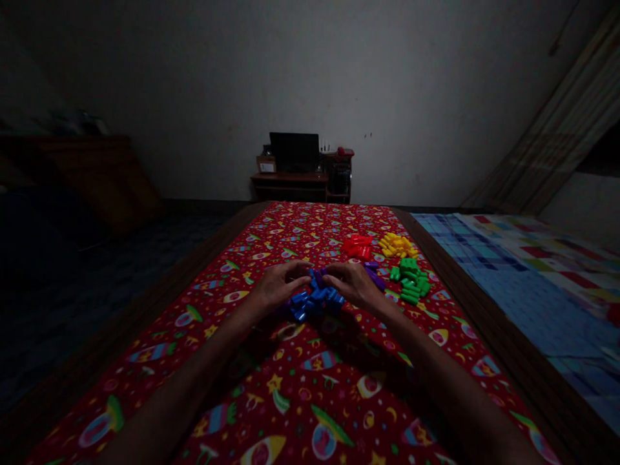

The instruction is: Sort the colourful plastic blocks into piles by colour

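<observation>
Both my hands are over a pile of shiny blue plastic blocks [312, 305] on a red patterned cloth. My right hand [356, 284] has its thumb and fingers closed around a small purple block [320, 278]. My left hand [283, 283] is curled at the left of that block, thumb and fingertips drawn towards it. What lies between the left fingertips is too dark and small to make out. More purple blocks [375, 278] lie just beyond the right hand, partly hidden by it.
Further right sit piles of red blocks [358, 246], yellow blocks [397, 245] and green blocks [411, 281]. The red cloth [300, 413] covers a long table with dark edges. A bed [523, 290] stands to the right. A desk with a monitor [294, 152] is against the far wall.
</observation>
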`<move>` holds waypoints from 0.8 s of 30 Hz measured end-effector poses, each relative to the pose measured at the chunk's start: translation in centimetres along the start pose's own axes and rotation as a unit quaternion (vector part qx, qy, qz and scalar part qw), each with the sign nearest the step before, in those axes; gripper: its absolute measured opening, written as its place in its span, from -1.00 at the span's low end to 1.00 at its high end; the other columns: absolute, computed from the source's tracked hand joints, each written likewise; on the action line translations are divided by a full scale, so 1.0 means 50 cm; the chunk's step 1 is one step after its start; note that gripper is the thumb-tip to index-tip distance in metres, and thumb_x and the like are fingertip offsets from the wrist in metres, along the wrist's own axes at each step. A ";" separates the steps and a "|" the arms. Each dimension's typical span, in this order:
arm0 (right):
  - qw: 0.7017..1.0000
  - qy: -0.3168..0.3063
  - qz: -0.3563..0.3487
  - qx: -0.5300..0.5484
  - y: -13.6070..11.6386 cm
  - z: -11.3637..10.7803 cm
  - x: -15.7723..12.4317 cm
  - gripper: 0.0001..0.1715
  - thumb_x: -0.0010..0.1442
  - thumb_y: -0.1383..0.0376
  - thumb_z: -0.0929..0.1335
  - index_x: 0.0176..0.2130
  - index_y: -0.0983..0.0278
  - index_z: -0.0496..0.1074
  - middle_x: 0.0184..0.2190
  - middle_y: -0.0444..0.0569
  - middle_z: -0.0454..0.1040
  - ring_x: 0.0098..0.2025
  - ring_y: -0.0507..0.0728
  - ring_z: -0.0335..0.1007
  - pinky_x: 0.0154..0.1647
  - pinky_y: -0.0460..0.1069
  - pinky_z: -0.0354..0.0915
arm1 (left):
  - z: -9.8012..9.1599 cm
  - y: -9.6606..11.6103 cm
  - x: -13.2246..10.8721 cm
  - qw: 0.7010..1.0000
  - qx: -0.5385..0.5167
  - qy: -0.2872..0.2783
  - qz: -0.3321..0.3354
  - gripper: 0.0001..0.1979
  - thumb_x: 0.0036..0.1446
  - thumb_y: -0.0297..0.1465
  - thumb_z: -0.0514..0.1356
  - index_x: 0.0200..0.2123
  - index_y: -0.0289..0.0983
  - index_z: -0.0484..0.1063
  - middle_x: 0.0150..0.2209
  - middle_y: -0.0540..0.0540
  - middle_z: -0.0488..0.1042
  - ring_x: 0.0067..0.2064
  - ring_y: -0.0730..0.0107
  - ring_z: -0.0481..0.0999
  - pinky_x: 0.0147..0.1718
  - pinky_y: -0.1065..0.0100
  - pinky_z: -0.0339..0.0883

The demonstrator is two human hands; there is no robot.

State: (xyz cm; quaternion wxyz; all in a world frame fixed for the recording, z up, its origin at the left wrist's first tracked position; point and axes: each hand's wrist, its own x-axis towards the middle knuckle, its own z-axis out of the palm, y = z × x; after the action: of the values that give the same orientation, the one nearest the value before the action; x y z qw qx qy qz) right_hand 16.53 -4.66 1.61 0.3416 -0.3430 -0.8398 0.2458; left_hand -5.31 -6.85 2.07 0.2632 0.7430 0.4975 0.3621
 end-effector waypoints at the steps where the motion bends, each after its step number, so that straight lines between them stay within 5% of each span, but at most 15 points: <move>1: 1.000 0.014 0.010 -0.026 0.011 -0.015 0.002 -0.70 0.24 0.24 0.27 -0.30 0.33 0.55 -0.45 -0.09 0.53 -0.43 0.02 0.37 -0.43 -0.13 0.13 | -0.017 -0.011 -0.002 0.999 0.049 -0.009 -0.011 -0.52 0.02 -0.17 0.20 -0.02 -0.29 0.46 -0.09 -0.19 0.58 -0.09 0.13 0.57 -0.09 0.18 0.43; 5: 0.982 0.095 0.077 -0.141 0.068 -0.078 0.000 -0.67 0.22 0.23 0.26 -0.37 0.33 0.56 -0.49 -0.05 0.52 -0.44 0.05 0.37 -0.41 -0.10 0.11 | -0.086 -0.061 -0.020 0.963 0.234 -0.107 -0.085 -0.47 -0.02 -0.20 0.22 0.03 -0.27 0.45 0.00 -0.21 0.53 0.03 0.05 0.50 0.00 0.20 0.36; 9: 0.959 0.135 0.137 -0.210 0.113 -0.107 -0.006 -0.64 0.20 0.23 0.25 -0.38 0.33 0.58 -0.50 -0.01 0.53 -0.43 0.09 0.41 -0.40 -0.08 0.13 | -0.086 -0.076 -0.042 0.927 0.267 -0.227 -0.130 -0.42 -0.12 -0.26 0.29 0.05 -0.22 0.44 0.02 -0.16 0.51 0.02 0.12 0.51 -0.05 0.33 0.37; 18: 0.928 0.175 0.210 -0.252 0.145 -0.082 -0.016 -0.62 0.24 0.21 0.27 -0.05 0.37 0.47 -0.24 0.11 0.59 -0.23 0.16 0.49 -0.26 -0.04 0.24 | -0.052 -0.084 -0.035 0.921 0.298 -0.235 -0.088 -0.51 -0.07 -0.42 0.22 0.01 -0.19 0.46 0.03 -0.16 0.50 0.06 0.14 0.46 0.02 0.30 0.30; 24: 0.909 0.136 0.228 -0.321 0.143 -0.069 -0.018 -0.64 0.30 0.15 0.24 -0.16 0.29 0.52 -0.27 0.08 0.59 -0.21 0.17 0.50 -0.30 -0.06 0.19 | -0.066 -0.110 -0.023 0.924 0.294 -0.227 -0.089 -0.51 -0.08 -0.36 0.24 0.01 -0.20 0.48 -0.01 -0.15 0.53 0.00 0.15 0.50 -0.03 0.34 0.32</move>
State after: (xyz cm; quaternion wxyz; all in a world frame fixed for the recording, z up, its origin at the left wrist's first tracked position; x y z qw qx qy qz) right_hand 22.49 -0.10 -1.12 0.2586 -0.6459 -0.7181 -0.0148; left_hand -11.26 -5.82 -0.42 0.1706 0.8018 0.5728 -0.0036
